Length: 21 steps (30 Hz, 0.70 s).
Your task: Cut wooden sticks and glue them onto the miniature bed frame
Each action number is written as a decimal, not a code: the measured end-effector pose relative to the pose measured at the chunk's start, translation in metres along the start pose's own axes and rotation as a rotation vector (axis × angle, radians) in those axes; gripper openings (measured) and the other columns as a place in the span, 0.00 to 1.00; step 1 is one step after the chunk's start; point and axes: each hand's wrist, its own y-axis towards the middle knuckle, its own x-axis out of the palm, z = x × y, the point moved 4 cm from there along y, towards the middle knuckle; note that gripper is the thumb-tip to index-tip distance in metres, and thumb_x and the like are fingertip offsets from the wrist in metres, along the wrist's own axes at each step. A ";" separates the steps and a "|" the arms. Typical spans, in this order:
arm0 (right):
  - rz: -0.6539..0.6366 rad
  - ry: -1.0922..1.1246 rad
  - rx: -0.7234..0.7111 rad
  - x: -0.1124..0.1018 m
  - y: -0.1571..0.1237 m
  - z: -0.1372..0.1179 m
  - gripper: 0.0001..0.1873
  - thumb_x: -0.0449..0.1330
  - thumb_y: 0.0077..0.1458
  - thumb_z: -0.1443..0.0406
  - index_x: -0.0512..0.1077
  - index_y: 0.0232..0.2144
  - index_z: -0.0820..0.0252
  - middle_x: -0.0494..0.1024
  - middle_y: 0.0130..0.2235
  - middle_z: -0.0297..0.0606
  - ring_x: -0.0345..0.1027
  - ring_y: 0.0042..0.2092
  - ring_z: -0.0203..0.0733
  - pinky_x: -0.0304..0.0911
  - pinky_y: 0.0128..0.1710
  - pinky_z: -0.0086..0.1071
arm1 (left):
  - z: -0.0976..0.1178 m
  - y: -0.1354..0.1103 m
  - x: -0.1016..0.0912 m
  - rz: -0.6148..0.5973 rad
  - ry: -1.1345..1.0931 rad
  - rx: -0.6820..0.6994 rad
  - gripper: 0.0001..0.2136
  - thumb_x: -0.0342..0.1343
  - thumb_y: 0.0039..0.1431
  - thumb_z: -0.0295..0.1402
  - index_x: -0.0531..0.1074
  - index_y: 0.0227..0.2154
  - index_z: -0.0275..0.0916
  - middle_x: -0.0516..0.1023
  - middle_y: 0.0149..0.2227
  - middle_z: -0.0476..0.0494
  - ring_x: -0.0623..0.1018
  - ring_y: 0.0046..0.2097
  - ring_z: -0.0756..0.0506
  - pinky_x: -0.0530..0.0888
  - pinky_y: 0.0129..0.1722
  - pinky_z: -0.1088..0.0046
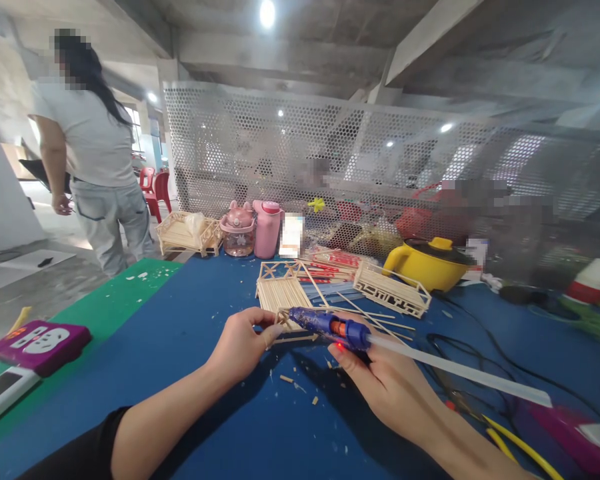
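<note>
Your right hand (380,380) grips the blue glue gun (330,325); left hand (243,343) pinches a thin wooden stick frame (290,328). Yellow pot (430,265) and black cables (460,360) crowd the blue counter (180,320).

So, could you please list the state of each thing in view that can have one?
Blue glue gun: held in the right hand, red light lit, clear glue stick sticking out of the back.
Small wooden stick frame: pinched by the left hand, at the gun's tip.
Yellow lidded pot: lid on.
Pink bottle: upright, capped.
Purple power strip: lying flat, nothing plugged in.
</note>
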 end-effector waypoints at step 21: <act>-0.002 0.181 0.204 -0.015 -0.007 0.012 0.20 0.50 0.58 0.53 0.74 0.43 0.57 0.79 0.42 0.41 0.72 0.44 0.48 0.67 0.45 0.41 | -0.014 0.001 0.000 -0.038 0.088 0.066 0.08 0.56 0.48 0.35 0.72 0.30 0.37 0.75 0.32 0.45 0.73 0.34 0.47 0.69 0.36 0.72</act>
